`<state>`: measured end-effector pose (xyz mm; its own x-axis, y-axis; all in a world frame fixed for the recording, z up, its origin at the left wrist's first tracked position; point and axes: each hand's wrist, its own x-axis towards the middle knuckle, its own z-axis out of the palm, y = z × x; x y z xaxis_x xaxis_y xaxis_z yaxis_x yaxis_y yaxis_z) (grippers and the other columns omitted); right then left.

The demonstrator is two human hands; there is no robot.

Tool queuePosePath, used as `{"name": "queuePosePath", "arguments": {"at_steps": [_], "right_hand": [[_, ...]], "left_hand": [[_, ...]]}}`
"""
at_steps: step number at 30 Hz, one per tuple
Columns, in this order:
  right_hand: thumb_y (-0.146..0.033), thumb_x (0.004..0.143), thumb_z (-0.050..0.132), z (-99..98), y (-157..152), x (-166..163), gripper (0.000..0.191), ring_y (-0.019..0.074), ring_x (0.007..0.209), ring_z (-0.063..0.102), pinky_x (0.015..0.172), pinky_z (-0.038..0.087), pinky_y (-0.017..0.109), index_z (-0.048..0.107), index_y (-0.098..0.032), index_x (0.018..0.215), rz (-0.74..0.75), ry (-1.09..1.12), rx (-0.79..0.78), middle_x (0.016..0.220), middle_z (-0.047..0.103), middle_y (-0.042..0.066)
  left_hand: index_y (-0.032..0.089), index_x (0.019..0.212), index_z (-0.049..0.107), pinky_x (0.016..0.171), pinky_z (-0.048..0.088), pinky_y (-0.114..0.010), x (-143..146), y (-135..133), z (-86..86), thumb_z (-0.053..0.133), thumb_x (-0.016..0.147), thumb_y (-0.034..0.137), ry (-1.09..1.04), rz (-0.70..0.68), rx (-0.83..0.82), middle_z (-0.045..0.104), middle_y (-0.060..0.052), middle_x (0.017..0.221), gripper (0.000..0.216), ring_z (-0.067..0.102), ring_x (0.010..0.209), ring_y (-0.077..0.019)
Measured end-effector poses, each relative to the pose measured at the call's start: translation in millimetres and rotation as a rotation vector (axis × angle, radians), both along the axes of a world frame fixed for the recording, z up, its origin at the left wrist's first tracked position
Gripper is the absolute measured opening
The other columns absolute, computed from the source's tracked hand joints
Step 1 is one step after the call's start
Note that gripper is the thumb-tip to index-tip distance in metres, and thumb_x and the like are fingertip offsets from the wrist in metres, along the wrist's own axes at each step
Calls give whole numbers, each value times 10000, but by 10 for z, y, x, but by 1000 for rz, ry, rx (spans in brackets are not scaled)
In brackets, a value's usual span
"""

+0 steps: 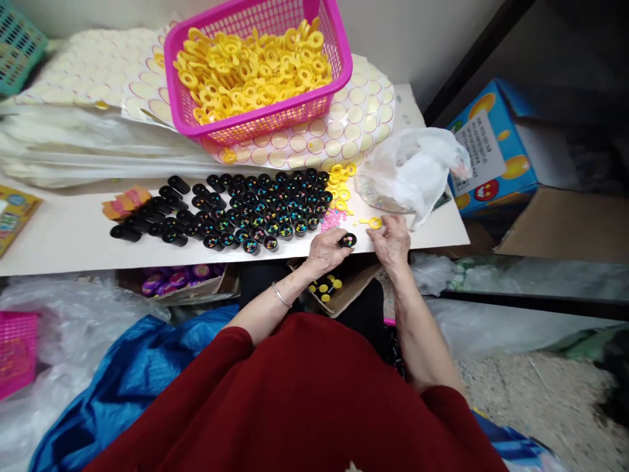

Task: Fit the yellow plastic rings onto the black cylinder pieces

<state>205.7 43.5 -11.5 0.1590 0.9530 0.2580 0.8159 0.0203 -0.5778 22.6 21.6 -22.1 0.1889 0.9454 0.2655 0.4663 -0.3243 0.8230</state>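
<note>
My left hand point(327, 252) is closed around a small black cup point(348, 240) with coloured beads inside, at the table's front edge. In my right hand point(392, 241), the fingertips pinch a yellow ring-shaped piece point(375, 223) just right of the cup. Pink beads point(333, 219) lie scattered on the table beyond my left hand. Several loose yellow ring pieces point(341, 187) are heaped behind them. To the left stand rows of black cups point(275, 213), many holding coloured beads, while other black cups point(167, 210) lie on their sides.
A pink basket point(258, 117) full of yellow rings stands at the back on a circle-patterned sheet point(366, 128). A white plastic bag point(410, 170) sits at the right, near a blue box point(496, 147). Below the table edge is a cardboard box point(344, 305) with yellow-capped pieces.
</note>
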Motion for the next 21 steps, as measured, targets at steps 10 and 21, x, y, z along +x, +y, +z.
{"name": "queuePosePath", "arguments": {"at_steps": [10, 21], "right_hand": [[-295, 856, 411, 124, 203, -141, 213, 213, 822, 569, 739, 441, 320, 590, -204, 787, 304, -116, 23, 838, 613, 82], [-249, 786, 414, 128, 391, -216, 235, 181, 644, 539, 676, 438, 317, 632, -162, 804, 117, 228, -75, 631, 572, 24]], "left_hand": [[175, 797, 651, 585, 362, -221, -8, -1, 13, 706, 667, 224, 18, 6, -11, 523, 28, 690, 150, 452, 609, -91], [184, 786, 655, 576, 357, -225, -7, -5, 30, 696, 661, 225, -7, 17, -54, 504, 34, 661, 138, 449, 596, -92]]}}
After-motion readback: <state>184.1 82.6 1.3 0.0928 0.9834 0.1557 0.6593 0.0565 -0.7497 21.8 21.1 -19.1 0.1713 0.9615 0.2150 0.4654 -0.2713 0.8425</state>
